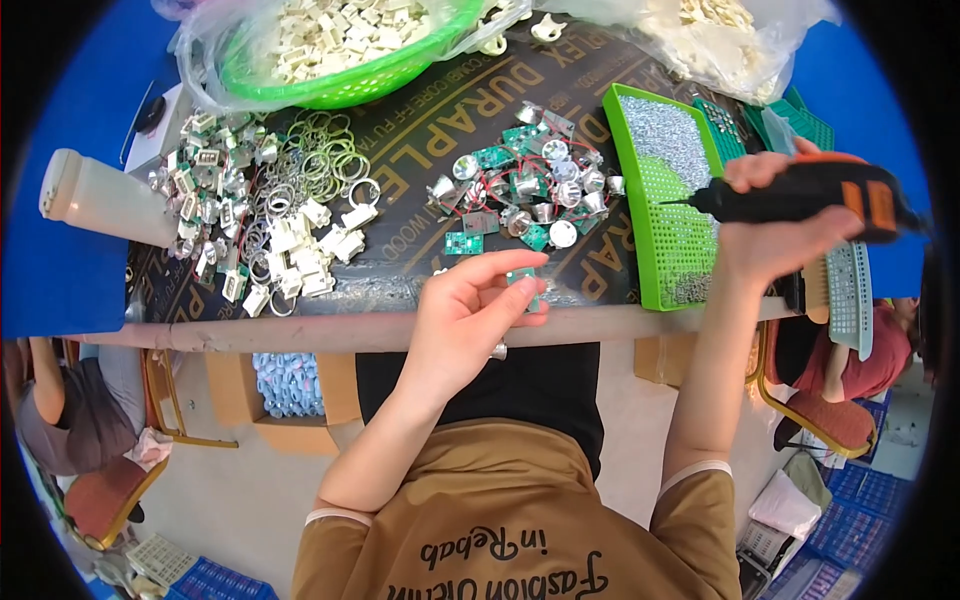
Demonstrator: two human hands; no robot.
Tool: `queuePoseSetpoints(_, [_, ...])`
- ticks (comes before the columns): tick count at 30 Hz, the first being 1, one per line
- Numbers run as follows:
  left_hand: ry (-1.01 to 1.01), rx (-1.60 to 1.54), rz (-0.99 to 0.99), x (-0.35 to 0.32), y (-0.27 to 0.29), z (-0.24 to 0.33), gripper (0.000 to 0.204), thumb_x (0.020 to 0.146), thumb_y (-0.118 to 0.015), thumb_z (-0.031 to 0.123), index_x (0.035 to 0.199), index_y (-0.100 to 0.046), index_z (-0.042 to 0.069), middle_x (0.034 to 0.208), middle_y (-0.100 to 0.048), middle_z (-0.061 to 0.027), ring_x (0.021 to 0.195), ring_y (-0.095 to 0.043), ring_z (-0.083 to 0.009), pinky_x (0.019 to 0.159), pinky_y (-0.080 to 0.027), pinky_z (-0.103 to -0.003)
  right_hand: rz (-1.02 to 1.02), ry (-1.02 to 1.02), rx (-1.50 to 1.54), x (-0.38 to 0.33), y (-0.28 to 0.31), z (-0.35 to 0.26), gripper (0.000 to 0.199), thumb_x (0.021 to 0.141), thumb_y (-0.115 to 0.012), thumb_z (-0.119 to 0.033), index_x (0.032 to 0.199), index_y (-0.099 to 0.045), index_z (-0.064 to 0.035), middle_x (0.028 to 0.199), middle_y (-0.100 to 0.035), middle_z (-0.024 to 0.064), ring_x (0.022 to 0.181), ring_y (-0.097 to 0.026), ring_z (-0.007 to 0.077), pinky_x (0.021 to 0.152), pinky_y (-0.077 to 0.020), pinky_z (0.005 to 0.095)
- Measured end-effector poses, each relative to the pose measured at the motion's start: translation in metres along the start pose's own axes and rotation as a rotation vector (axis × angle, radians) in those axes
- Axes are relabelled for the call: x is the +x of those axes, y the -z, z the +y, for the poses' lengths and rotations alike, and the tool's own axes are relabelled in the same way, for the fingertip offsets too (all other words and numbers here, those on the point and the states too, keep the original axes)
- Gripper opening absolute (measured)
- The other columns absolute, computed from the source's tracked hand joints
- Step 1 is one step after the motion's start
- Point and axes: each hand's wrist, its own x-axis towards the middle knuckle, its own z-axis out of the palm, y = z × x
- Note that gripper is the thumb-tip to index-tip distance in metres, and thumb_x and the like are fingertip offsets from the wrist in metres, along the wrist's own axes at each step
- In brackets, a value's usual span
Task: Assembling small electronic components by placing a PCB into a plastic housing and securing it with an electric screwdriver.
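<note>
Between the thumb and fingers of my left hand [455, 330] is a small green circuit board [522, 274], held just past the table's front edge. A small silvery part [499, 351] shows below that hand; I cannot tell whether it hangs from the board. My right hand [765, 248] is wrapped round a black and orange electric screwdriver [800, 197], its thin bit pointing left over a green perforated tray [645, 220]. Loose small silver screws [665, 130] fill the tray's far part. Beyond my left hand lies a heap of circuit boards with silver reflectors and red wires [530, 180].
At left lie metal rings [325, 150], white plastic housings [300, 245] and more circuit boards [205, 160], beside a whitish bottle [105, 197]. A green basket [355, 95] of white parts stands at the back. Under the table is a cardboard box [340, 390] of blue pieces. People sit on both sides.
</note>
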Motion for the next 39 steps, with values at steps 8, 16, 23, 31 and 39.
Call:
queuePoseSetpoints(8, [0.034,0.025,-0.014,0.000,-0.002,0.003,0.021,0.083,-0.053,0.003,0.103,-0.058,-0.002,0.085,-0.062,-0.0106,0.074,-0.062,-0.0148,0.066,-0.054,-0.028,-0.354,0.004,0.353,-0.059,-0.045,-0.059,0.081,0.063,-0.045,-0.078,0.105,-0.048,-0.0095,0.060,-0.042,0.0000,0.048,-0.038,0.0096,0.047,-0.0292,0.0245])
queuePoseSetpoints(16, [0.099,0.000,-0.002,-0.004,0.000,0.004,0.021,0.083,-0.057,0.006,0.103,-0.060,0.000,0.080,-0.062,-0.0055,0.069,-0.059,-0.0082,0.062,-0.052,-0.021,-0.502,0.063,0.312,-0.083,-0.063,-0.055,0.073,0.066,-0.049,-0.073,0.105,-0.041,-0.0124,0.059,-0.047,0.0002,0.042,-0.043,0.0123,0.041,-0.0367,0.0252])
queuePoseSetpoints(23, [0.094,0.006,0.026,-0.005,0.000,0.006,0.020,0.083,-0.057,0.006,0.101,-0.061,0.000,0.078,-0.062,-0.0044,0.067,-0.058,-0.0068,0.060,-0.052,-0.020,-0.578,0.063,0.297,-0.081,-0.065,-0.053,0.075,0.065,-0.050,-0.074,0.106,-0.040,-0.0127,0.061,-0.048,0.0020,0.044,-0.046,0.0143,0.044,-0.0384,0.0270])
queuePoseSetpoints(31, [0.091,0.030,0.047,-0.004,-0.005,0.003,0.020,0.082,-0.057,0.004,0.101,-0.061,0.001,0.074,-0.061,-0.0028,0.065,-0.058,-0.0058,0.058,-0.051,-0.019,-0.619,-0.137,0.422,-0.078,-0.061,-0.059,0.035,0.082,-0.051,-0.036,0.100,-0.044,-0.0074,0.069,-0.057,0.0151,0.053,-0.054,0.0270,0.050,-0.0443,0.0373])
queuePoseSetpoints(39, [0.030,0.086,0.117,-0.004,-0.007,-0.002,0.018,0.081,-0.057,0.003,0.098,-0.062,0.000,0.070,-0.060,-0.0018,0.061,-0.058,-0.0057,0.055,-0.048,-0.018,-0.614,-0.116,0.437,-0.083,-0.063,-0.048,0.023,0.085,-0.049,-0.023,0.098,-0.047,-0.0039,0.066,-0.058,0.0168,0.051,-0.054,0.0283,0.051,-0.0453,0.0385])
